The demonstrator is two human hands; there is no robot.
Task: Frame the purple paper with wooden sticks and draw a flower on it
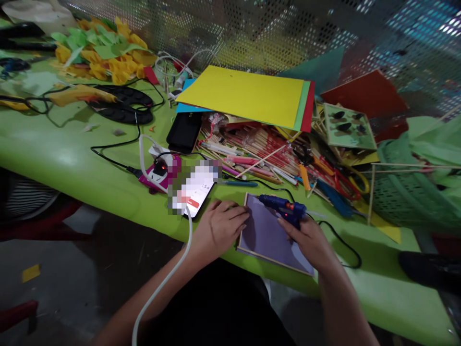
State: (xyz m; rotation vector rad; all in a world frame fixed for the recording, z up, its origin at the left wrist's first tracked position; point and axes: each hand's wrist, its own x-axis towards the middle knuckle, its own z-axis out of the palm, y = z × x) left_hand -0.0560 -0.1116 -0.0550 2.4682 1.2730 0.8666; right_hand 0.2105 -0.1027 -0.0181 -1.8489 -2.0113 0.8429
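My right hand (309, 240) is wrapped round the grip of a blue hot glue gun (283, 205), whose nozzle points left over the top left corner of a purple board (275, 235). A glue stick pokes out of the gun's back, and a small red light glows on its side. Thin wooden sticks (275, 259) run along edges of the board. My left hand (223, 223) lies at the board's left edge, fingers stretched out and touching it; its thumb is hidden. Just left of that hand is a lit phone (196, 190) with a white cable.
A magenta power strip (158, 178) with plugs and cords sits left of the phone. Behind lie coloured sheets (245, 93), several sticks and pens (252, 149), scissors (349, 185) and a dark phone (184, 130). A green basket (396, 192) stands right; yellow paper flowers (118, 57) back left.
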